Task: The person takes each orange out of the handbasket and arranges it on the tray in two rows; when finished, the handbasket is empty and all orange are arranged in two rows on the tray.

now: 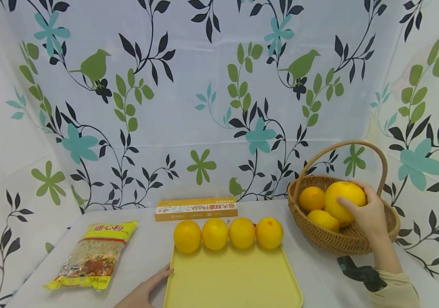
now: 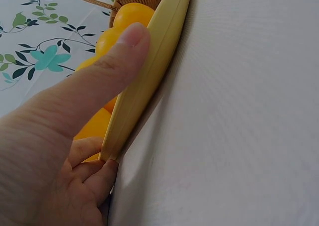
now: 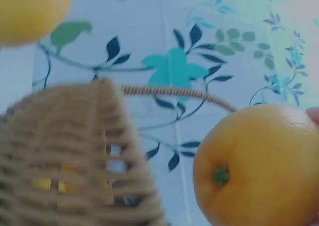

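Observation:
My right hand [image 1: 366,209] holds a big orange [image 1: 344,199] over the wicker basket [image 1: 319,237], thumb on one side and fingers on the other. In the right wrist view this orange [image 3: 259,166] shows a green stem end, beside the basket's woven wall [image 3: 75,136]. Several more oranges [image 1: 312,199] lie inside the basket. At the yellow tray [image 1: 235,278], my left hand [image 1: 146,288] touches the left rim. The left wrist view shows that thumb [image 2: 99,71] stretched along the tray's side, other fingertips against its edge. A row of oranges [image 1: 215,234] lines the tray's far end.
Left of the tray lies a clear and yellow food bag [image 1: 92,256]. An orange pasta box [image 1: 196,208] sits behind the row of oranges. The basket's tall handle [image 1: 342,145] arches up at the right. A patterned cloth [image 1: 204,107] hangs behind the table.

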### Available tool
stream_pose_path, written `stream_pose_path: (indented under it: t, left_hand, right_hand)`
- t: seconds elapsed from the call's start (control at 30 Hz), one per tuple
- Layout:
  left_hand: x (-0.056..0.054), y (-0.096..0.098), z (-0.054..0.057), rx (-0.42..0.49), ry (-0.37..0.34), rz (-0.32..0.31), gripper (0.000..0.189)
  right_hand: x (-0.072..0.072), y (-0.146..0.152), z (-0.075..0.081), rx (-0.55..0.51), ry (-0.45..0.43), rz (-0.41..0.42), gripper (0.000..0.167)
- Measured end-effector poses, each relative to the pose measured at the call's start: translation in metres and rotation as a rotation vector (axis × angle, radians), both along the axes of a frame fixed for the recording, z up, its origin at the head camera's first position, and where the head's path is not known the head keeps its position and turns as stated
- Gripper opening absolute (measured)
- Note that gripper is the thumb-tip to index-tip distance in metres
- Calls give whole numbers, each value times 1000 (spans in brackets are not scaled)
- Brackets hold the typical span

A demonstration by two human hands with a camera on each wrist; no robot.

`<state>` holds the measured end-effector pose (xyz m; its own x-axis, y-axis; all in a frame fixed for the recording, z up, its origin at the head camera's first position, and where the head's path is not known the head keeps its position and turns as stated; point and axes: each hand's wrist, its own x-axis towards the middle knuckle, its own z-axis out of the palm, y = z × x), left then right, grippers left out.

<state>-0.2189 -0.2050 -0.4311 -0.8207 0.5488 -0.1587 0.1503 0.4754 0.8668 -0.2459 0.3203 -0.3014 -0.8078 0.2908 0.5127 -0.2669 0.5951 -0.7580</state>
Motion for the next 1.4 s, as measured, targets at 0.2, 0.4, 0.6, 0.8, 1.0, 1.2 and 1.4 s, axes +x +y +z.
stream_pose_path:
  t: [0.2, 0.4, 0.6, 0.8, 1.0, 1.2, 1.4]
  left_hand:
    - [2, -1, -1, 8, 1, -2, 84]
    - [2, -4, -1, 5, 23, -4, 83]
    - [3, -6, -1, 5, 11, -8, 82]
    - [4, -10, -2, -5, 37, -47, 81]
    - [6, -10, 0, -15, 47, -21, 82]
    - [6, -7, -2, -13, -12, 23, 82]
    - [6, -1, -2, -7, -46, 80, 86]
  right_hand:
    - [0, -14, 0, -106, 63, 141, 52]
    - [-1, -43, 2, -161, 194, 306, 51]
    - [6, -74, -5, -204, 207, 469, 54]
    - [9, -101, -11, -262, 185, 651, 53]
    - [3, -137, -11, -244, 162, 822, 52]
    - [4, -175, -10, -232, 91, 965, 49]
    - [6, -206, -16, -275, 19, 1040, 48]
